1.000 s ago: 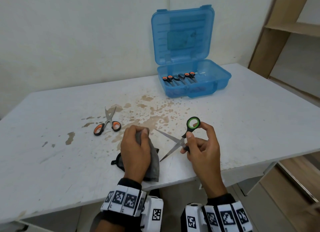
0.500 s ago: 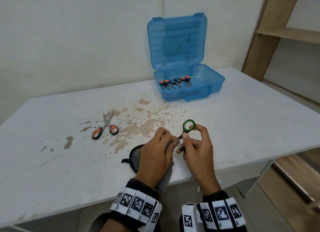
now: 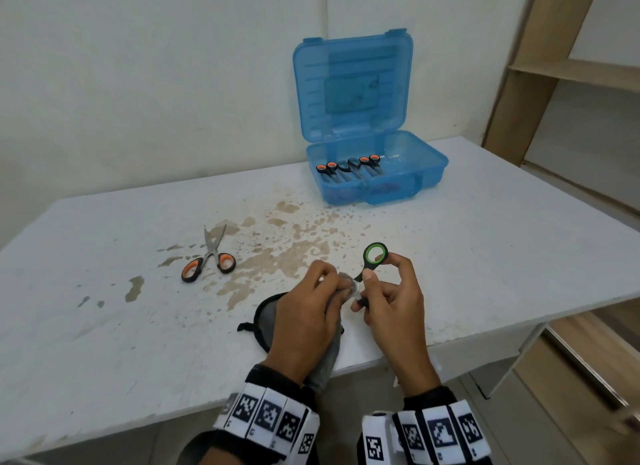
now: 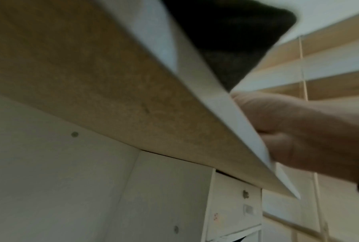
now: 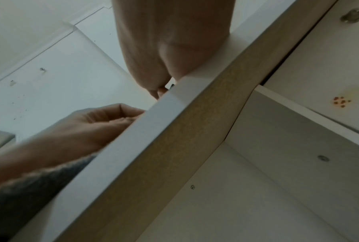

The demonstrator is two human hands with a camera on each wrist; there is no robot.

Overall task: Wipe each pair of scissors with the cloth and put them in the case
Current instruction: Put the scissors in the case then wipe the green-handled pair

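At the near edge of the stained white table (image 3: 104, 326), the left hand (image 3: 304, 319) curls around a soft grey cloth (image 3: 327, 357) and pinches it over the blades of green-ringed black scissors (image 3: 374, 256), whose handles the right hand (image 3: 394, 308) grips between thumb and fingers. Behind the hands stands an open translucent blue plastic case (image 3: 426, 173) with several black-handled scissors in a row inside, while orange-and-black scissors (image 3: 209, 258) lie closed left of the case. No writing is legible.
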